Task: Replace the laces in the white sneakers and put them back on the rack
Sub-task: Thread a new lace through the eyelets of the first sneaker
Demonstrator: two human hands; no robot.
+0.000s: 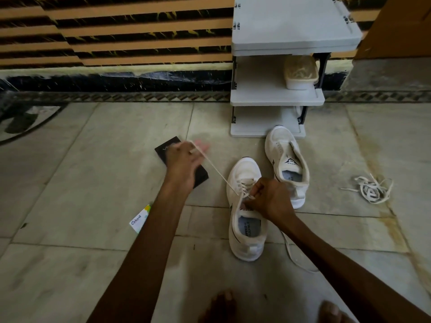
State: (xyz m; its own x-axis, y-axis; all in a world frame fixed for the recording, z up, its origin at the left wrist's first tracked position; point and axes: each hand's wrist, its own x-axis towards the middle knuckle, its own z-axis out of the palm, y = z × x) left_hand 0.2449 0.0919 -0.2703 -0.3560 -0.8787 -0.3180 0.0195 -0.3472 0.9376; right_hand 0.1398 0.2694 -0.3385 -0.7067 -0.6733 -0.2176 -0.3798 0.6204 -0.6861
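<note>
Two white sneakers stand on the tiled floor. The near sneaker (pixel 245 229) is partly laced. My left hand (pixel 184 159) pinches one end of its cream lace (pixel 217 171) and holds it taut, up and to the left. My right hand (pixel 268 199) rests on the near sneaker's tongue and pinches the lace at the eyelets. The lace's other end trails on the floor by my right forearm. The far sneaker (pixel 288 164) has no lace and stands in front of the grey rack (pixel 277 99). A loose tangle of laces (pixel 370 190) lies to the right.
A black box (pixel 168 148) lies under my left hand. A small white Odonil packet (pixel 139 221) sits by my left forearm. A lidded plastic container (pixel 300 71) stands on the rack's middle shelf. My bare feet (pixel 221 306) show at the bottom edge.
</note>
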